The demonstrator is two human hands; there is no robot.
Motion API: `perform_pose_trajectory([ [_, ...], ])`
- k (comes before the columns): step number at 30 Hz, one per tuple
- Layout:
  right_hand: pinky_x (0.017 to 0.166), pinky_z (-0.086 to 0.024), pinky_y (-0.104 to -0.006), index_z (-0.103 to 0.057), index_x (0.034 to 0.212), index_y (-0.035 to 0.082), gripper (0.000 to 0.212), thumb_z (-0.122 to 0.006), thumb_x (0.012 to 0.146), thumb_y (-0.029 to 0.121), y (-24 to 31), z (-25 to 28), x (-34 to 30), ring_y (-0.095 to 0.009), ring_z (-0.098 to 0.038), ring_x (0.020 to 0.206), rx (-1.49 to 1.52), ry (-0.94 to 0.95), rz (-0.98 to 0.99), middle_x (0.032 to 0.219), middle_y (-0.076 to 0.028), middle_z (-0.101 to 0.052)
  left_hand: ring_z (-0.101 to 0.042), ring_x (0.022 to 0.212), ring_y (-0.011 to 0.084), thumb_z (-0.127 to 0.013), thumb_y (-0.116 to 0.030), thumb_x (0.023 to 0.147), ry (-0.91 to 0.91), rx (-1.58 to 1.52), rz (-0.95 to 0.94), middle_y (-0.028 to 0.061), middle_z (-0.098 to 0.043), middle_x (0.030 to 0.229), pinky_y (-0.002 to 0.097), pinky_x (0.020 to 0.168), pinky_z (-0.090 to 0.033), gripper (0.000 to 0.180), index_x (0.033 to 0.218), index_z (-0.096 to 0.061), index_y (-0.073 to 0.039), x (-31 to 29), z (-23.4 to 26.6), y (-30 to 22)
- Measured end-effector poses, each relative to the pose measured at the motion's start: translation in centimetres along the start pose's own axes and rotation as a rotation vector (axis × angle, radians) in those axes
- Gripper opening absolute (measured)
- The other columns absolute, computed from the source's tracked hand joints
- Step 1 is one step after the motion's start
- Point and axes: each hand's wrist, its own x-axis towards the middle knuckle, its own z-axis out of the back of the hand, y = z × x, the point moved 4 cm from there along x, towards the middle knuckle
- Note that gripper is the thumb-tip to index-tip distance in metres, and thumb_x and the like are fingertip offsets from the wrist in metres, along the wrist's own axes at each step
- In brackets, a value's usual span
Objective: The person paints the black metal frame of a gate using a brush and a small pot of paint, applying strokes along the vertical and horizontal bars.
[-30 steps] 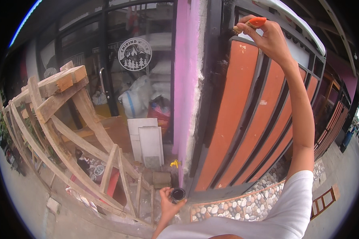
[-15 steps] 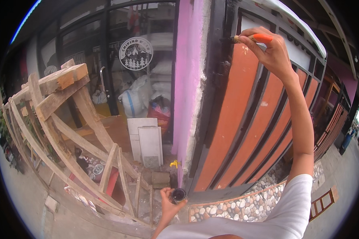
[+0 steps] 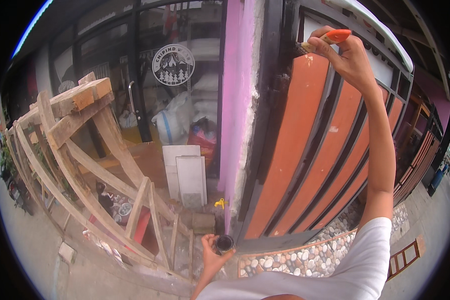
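Raised high on the right, my right hand (image 3: 346, 59) grips a paintbrush (image 3: 330, 38) with an orange-tipped handle. Its dark bristles meet the black frame post (image 3: 280, 80) beside the top of an orange slat (image 3: 305, 100). Low in the middle, my left hand (image 3: 214, 256) is wrapped round a small cup (image 3: 225, 243) of dark paint, held upright below the foot of the post. The post's surface looks glossy black in patches near the brush.
To the left stands a rough wooden frame (image 3: 85, 130) with slanting legs. White boards (image 3: 191, 175) lean by a glass door, near a yellow tap (image 3: 220, 203). A pink wall edge (image 3: 230, 100) borders the post. Pebbled paving (image 3: 295, 262) runs below the slats.
My right hand has shifted slightly up and right with the paintbrush, whose handle now tilts up more. The left hand still holds the cup in nearly the same place.
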Motion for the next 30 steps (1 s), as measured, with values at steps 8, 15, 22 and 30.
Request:
perform_pose_trajectory([
  [8, 0.066, -0.049, -0.0283, -0.069, 0.094, 0.003, 0.028, -0.067, 0.095, 0.031, -1.4, -0.9, -0.6, -0.014, -0.063, 0.068, 0.013, 0.073, 0.016, 0.077, -0.006, -0.070, -0.053, 0.113, 0.0216, -0.088, -0.008, 0.065, -0.003, 0.016, -0.021, 0.0157, -0.049, 0.121, 0.0372, 0.097, -0.049, 0.086, 0.127, -0.028, -0.005, 0.1, -1.0, 0.2],
  [15, 0.069, -0.050, -0.0303, -0.070, 0.094, 0.003, 0.028, -0.067, 0.095, 0.031, -1.2, -1.6, -1.6, -0.017, -0.064, 0.070, 0.102, 0.192, -0.035, 0.079, -0.005, -0.071, -0.053, 0.115, 0.0214, -0.088, -0.008, 0.065, -0.011, -0.023, 0.004, 0.0149, -0.048, 0.121, 0.0368, 0.098, -0.048, 0.086, 0.126, -0.027, -0.005, -0.1, -1.7, 0.4],
  [22, 0.063, -0.046, -0.0277, -0.069, 0.096, 0.003, 0.028, -0.068, 0.094, 0.030, -1.2, -0.9, -1.3, -0.014, -0.059, 0.066, 0.175, 0.143, -0.024, 0.076, -0.005, -0.068, -0.053, 0.115, 0.0219, -0.088, -0.009, 0.066, -0.022, -0.032, 0.001, 0.0151, -0.048, 0.121, 0.0373, 0.098, -0.047, 0.086, 0.127, -0.027, -0.005, -0.2, -2.5, 0.0],
  [30, 0.064, -0.047, -0.0291, -0.069, 0.099, 0.004, 0.027, -0.067, 0.094, 0.031, -4.4, 0.3, 2.8, -0.017, -0.061, 0.067, -0.040, -0.091, 0.189, 0.078, -0.007, -0.069, -0.055, 0.114, 0.0219, -0.089, -0.008, 0.066, -0.028, 0.005, -0.005, 0.0149, -0.049, 0.121, 0.0367, 0.098, -0.048, 0.087, 0.127, -0.027, -0.005, -0.1, -3.2, -0.1],
])
